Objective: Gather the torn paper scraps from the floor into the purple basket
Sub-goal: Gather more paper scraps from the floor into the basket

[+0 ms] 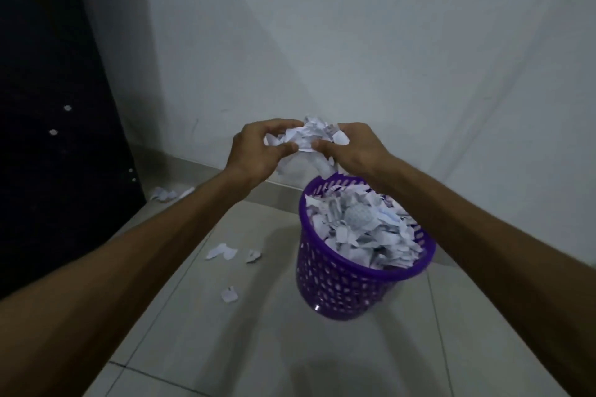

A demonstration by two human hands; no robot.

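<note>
White torn paper scraps point(306, 135) were clutched in a bunch between the left hand point(258, 151) and the right hand point(358, 148), fingers curled round them, above the far rim of the purple basket point(325, 280), itself heaped with paper, while loose scraps point(222, 251) lay on the floor tiles point(225, 348) beside it.

One view only, from the person's head, looking forward and down along both outstretched forearms. The left hand point(258, 148) and right hand point(354, 147) meet near the middle of the frame, close to the lens. Just below and beyond them sits the basket point(325, 277) on the floor point(258, 348), seen from above into its mouth. The wide lens bends the wall point(387, 42) and the dark panel point(48, 106) at left.
</note>
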